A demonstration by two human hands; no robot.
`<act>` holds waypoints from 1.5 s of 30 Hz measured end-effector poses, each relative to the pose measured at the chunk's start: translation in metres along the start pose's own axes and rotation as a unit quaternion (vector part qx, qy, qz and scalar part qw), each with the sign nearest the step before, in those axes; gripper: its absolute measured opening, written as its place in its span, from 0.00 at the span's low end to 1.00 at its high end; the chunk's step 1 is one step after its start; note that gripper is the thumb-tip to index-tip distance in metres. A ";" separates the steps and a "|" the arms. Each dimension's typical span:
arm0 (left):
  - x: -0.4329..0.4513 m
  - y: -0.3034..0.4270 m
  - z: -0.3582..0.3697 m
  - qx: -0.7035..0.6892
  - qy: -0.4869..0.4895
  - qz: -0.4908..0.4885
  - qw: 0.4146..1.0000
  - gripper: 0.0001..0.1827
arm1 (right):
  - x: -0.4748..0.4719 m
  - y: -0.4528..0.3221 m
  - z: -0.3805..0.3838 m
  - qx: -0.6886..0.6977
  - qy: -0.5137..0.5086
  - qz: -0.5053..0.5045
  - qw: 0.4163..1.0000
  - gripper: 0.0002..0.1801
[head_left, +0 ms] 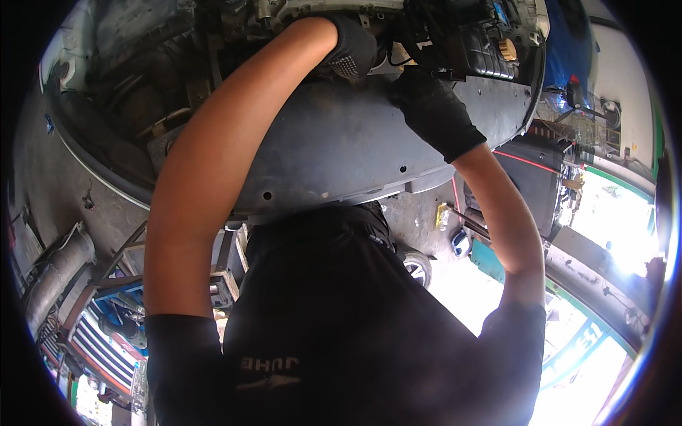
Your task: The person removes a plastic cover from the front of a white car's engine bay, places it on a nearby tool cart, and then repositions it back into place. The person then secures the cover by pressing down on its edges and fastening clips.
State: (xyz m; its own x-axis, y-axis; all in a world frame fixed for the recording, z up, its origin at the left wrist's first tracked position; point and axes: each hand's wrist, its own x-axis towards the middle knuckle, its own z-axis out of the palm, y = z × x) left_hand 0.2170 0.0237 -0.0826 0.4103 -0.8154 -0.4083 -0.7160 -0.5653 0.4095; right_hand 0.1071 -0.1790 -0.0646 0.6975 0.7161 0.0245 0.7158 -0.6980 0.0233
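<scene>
My left hand (352, 49), in a black knit glove with pale grip dots, reaches into the open engine bay of a car, behind the rear edge of a black plastic cover panel (319, 144). Its fingers are hidden, so what it touches cannot be told. My right hand (434, 109), also black-gloved, is at the same edge farther right, beside a dark bracket-like part (445, 73); its fingers blend into the dark parts. A thin black cable (399, 63) curves between the hands. To the right lies a black plastic reservoir (482, 58) with a tan cap (508, 49).
A curved body edge (101, 178) borders the bay at left. On the right are a blue vehicle (567, 48), a wire-caged fan (578, 109), a dark cabinet (527, 181) and a red hose (527, 161). A wheel (418, 269) and a bottle (443, 216) are on the floor.
</scene>
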 end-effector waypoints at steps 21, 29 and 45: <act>-0.134 0.099 0.118 -0.942 0.193 0.008 0.273 0.20 | 0.006 0.050 0.006 0.072 -0.080 -0.065 0.992 0.10; -0.137 0.141 0.131 -0.926 0.217 -0.041 0.306 0.20 | -0.033 -0.115 -0.064 0.432 0.123 0.186 0.874 0.17; -0.148 0.210 0.173 -0.614 0.373 -0.074 0.692 0.18 | -0.081 -0.164 -0.027 0.484 0.154 0.198 0.838 0.12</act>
State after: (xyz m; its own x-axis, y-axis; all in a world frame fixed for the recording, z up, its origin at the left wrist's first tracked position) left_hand -0.0916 0.0476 -0.0777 0.9329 -0.3158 -0.1732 0.1965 0.0434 0.9795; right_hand -0.0681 -0.1226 -0.0433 0.9521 0.2893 0.0994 0.2261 -0.4466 -0.8657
